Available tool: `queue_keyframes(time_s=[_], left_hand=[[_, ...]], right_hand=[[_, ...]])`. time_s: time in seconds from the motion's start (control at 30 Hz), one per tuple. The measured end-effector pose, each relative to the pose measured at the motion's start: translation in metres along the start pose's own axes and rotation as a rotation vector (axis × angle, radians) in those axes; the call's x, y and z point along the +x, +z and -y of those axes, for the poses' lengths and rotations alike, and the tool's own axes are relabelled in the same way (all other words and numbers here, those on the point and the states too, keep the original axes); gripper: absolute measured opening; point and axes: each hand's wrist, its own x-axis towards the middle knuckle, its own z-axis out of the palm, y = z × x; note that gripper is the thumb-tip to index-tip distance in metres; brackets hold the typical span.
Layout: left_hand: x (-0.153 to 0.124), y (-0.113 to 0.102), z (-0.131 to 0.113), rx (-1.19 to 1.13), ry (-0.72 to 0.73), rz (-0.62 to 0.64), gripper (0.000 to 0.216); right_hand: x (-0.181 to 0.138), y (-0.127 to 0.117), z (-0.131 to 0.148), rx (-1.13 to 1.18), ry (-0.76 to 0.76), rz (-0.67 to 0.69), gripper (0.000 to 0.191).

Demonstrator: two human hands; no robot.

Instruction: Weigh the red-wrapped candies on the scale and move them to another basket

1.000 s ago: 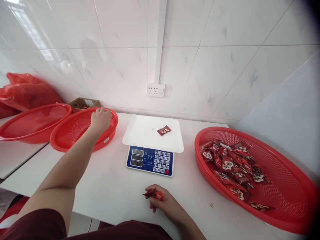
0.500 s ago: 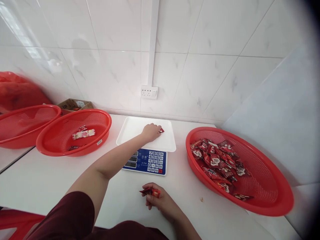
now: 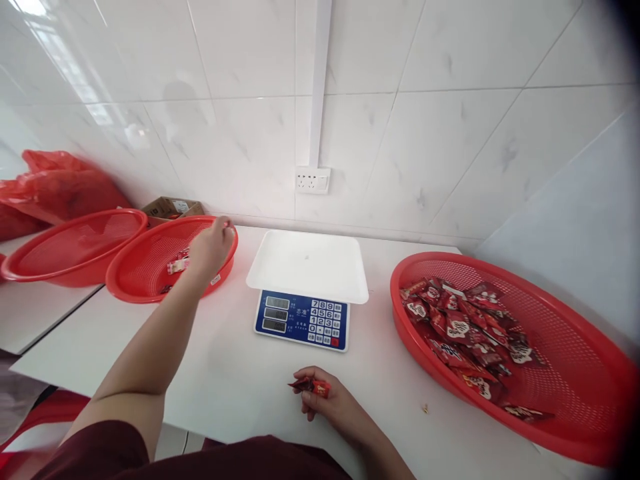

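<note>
Left fingers (image 3: pixel 223 230): drawn together at the tips, just above the far rim of the middle basket (image 3: pixel 140 270); hard to tell against the red plastic whether anything small sits pinched between them.
Left hand (image 3: pixel 210 248): stretched out at arm's length, hovering over the right side of that basket.
Right fingers (image 3: pixel 315 400): curled shut around a couple of red candy packets (image 3: pixel 309 385), ends sticking out to the left.
Right hand (image 3: pixel 333 405): resting on the white table (image 3: pixel 225 373), near the body, in front of the scale (image 3: pixel 303 321).
Scale tray (image 3: pixel 307 267): bare white, nothing on it but a tiny speck.
Middle basket contents: a pale pink packet (image 3: pixel 177 265) and one or two small dark ones beside it, partly hidden behind the arm.
Right basket (image 3: pixel 575 380): a heap of red packets (image 3: pixel 460 333) piled on its left side, well apart from both hands.
Far basket (image 3: pixel 70 243): overlapped by the middle one at the rims; contents unclear.
Behind the baskets: a cardboard box (image 3: pixel 173 208) and a red plastic bag (image 3: pixel 60 187) against the tiled wall.
Done so far, judging by the lie of things: very little, only a few packets in the middle basket.
Left to handle, by the same reckoning: the packets in the right hand and the whole heap on the right.
</note>
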Motion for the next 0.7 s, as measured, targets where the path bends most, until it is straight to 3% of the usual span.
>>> queue_keyframes(time_s=[0.1,0.17,0.23,0.33,0.43,0.57,0.7], left_hand=[[-0.013,-0.006,0.033,-0.002,0.023,-0.082,0.031],[-0.037,-0.002,0.029,-0.144,0.081,-0.125,0.026],[-0.073,0.006,0.007,-0.415,0.083,-0.072,0.024],[-0.135,0.021,-0.041,-0.875,0.148,0.345,0.027],[-0.179,0.034,-0.081,-1.086,0.148,0.66,0.038],[-0.197,0.043,-0.107,-1.403,0.024,0.976,0.037],[-0.196,0.038,-0.118,-1.678,-0.083,1.309,0.038]], right_hand=[[0.002,-0.001,-0.002,-0.011,0.008,0.024,0.026],[0.003,-0.002,-0.004,0.013,0.012,0.029,0.026],[0.004,-0.002,-0.005,0.065,0.008,-0.001,0.025],[0.003,0.002,0.0,0.15,-0.033,-0.097,0.026],[0.0,0.006,0.011,0.215,-0.109,-0.204,0.033],[-0.007,0.005,0.026,0.144,-0.16,-0.266,0.046],[-0.021,-0.002,0.037,-0.215,-0.096,-0.311,0.056]])
